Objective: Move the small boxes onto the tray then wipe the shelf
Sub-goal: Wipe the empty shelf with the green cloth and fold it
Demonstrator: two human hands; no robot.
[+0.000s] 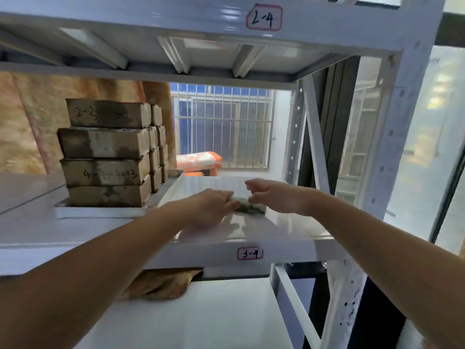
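On shelf (251, 230), right of tray (100, 212) of boxes (105, 152) | cloth (247, 207) lies crosswise between my hands | left hand (211, 206) grip pinching it; right hand (273, 196) half-curled at its end.

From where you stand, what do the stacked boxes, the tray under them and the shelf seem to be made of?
Stacked boxes: probably brown cardboard, matte, with dark stains and handwritten marks.
Tray: looks like white plastic or painted metal, smooth with a raised rim; I cannot tell which.
Shelf: likely painted metal, pale and glossy, since it reflects the hands.
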